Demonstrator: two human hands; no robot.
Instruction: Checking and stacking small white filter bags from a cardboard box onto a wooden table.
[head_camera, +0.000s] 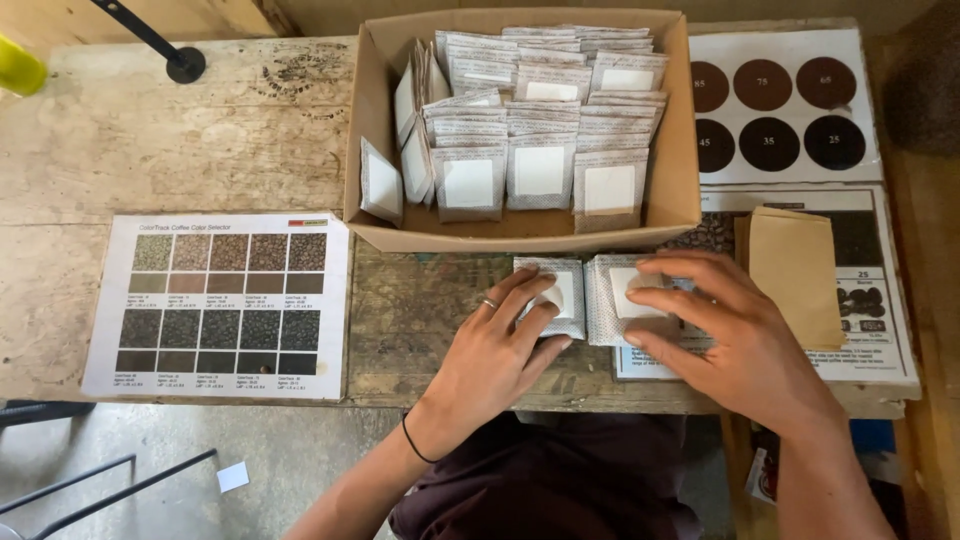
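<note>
Left hand (497, 345) flat, grip loose on small silver white-labelled sachet (556, 295); right hand (722, 330) fingers spread over neighbouring sachet stack (612, 300); worn wooden bench (200, 130), open cardboard box (678, 150) just beyond.

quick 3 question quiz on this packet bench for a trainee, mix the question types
1. True or false: the left hand rests on a packet lying on the table.
2. Where do most packets stand? A) cardboard box B) colour chart C) floor
3. Fill in: the right hand covers a ___ of packets.

Key: 1 true; 2 A; 3 stack
</note>
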